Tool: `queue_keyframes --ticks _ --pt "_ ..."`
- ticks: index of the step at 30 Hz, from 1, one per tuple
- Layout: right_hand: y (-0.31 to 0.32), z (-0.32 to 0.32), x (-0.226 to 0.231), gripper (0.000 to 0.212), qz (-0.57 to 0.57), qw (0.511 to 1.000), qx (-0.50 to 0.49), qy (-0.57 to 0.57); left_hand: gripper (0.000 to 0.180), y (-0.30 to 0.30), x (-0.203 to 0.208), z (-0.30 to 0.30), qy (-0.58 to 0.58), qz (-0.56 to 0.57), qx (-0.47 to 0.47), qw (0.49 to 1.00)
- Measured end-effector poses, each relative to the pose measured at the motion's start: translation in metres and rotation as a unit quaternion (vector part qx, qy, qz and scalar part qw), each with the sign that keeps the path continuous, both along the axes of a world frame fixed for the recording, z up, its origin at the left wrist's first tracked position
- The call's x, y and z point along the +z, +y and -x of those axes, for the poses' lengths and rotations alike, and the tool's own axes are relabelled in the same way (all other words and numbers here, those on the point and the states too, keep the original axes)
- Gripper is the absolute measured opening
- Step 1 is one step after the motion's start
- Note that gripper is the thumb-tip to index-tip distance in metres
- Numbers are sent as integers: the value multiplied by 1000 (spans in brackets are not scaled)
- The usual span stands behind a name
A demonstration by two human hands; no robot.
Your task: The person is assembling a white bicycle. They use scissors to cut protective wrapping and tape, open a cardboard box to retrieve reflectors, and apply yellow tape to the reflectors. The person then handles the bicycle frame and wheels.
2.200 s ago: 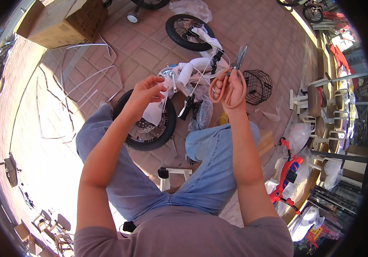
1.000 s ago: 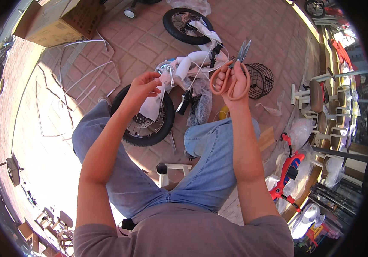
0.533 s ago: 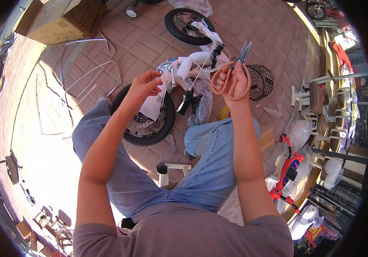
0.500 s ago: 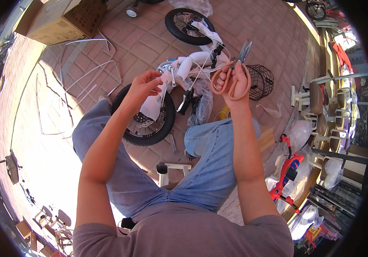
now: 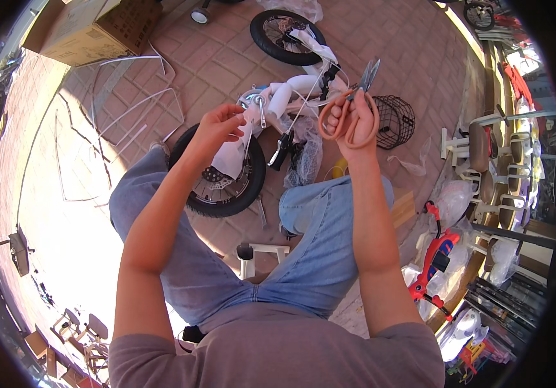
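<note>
On the reddish brick paving (image 5: 207, 71), in front of my legs, lay the bicycle (image 5: 280, 100), partly in its wrapping. As I judged it, the step in hand was holding the scissors (image 5: 364, 83) ready above it, for no cut was being made. Any cut would call for lowering the blades and steadying the loose wrapping with my left hand (image 5: 221, 129).

The paving was matte, its blocks set aslant. The bicycle had white tubes in smooth rounded padding, clear crinkled plastic (image 5: 307, 158) bunched at its near side, and matte black tyres. Well apart to the left stood a stiff, angular cardboard box (image 5: 97, 32). A rounded black wire basket (image 5: 395, 121) stood right of the bicycle.

My left hand hung over the near wheel (image 5: 258, 181), fingers loosely bent with nothing visible in them; whether they touched anything, I could not tell. My right hand (image 5: 357, 121) was clenched around the scissors' wide, orange-tan loops, the slim shiny blades slightly parted and pointing away from me.
</note>
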State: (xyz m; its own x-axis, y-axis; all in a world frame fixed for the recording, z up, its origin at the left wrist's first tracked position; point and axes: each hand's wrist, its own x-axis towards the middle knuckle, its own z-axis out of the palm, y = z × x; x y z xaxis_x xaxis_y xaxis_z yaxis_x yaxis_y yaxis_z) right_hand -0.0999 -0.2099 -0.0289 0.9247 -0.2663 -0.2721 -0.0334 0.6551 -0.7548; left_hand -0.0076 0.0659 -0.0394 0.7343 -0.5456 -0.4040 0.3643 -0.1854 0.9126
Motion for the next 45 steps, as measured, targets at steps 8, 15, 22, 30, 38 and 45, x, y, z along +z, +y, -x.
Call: queue_keyframes --ticks 8,15,22,30,38,45 --pt "-4 1 -3 45 -10 1000 -3 -7 36 -2 -13 2 -1 -29 -10 1000" --pt "-8 4 -1 45 -18 1000 -10 -10 31 -4 -14 2 -18 -27 -11 999" --pt "-7 5 3 45 -20 1000 -18 -4 23 -1 -16 -5 -48 -14 31 998" --pt "-14 8 1 45 -31 999 -6 -9 36 11 -20 -18 -42 9 53 998" --pt "-12 9 1 44 -41 999 -16 -5 56 41 -123 -5 -294 -399 -124 860" --pt "4 4 2 45 -10 1000 16 0 63 91 -247 4 -98 -395 202 891"
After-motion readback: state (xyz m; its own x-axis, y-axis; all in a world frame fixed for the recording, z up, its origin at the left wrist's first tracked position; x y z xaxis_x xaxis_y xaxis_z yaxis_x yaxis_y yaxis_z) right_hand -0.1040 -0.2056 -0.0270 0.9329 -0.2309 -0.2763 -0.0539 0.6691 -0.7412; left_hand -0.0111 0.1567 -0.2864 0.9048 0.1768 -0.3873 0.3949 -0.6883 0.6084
